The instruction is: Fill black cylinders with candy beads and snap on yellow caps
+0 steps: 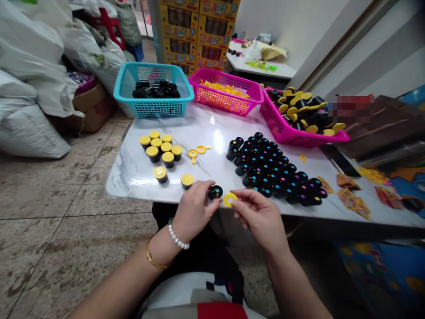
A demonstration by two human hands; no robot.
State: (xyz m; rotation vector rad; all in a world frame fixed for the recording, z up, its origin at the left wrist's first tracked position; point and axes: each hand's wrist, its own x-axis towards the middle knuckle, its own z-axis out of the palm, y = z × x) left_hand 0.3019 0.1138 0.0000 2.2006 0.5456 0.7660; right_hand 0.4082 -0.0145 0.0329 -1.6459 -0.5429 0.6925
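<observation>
At the table's near edge, my left hand is closed round a small black cup with coloured bits showing in its top. Just right of it, my right hand pinches a yellow plastic ring between thumb and fingers; ring and cup look slightly apart. A yellow-capped black cup stands beyond my left hand, and another capped cup is to its left. Several more capped cups form a group behind. Two yellow ring pieces with tabs lie flat near them.
Many uncapped black cups crowd the table right of centre. Along the back stand a teal basket of black pieces, a pink basket of yellow pieces, and another pink basket of black-and-yellow pieces. A phone lies at right.
</observation>
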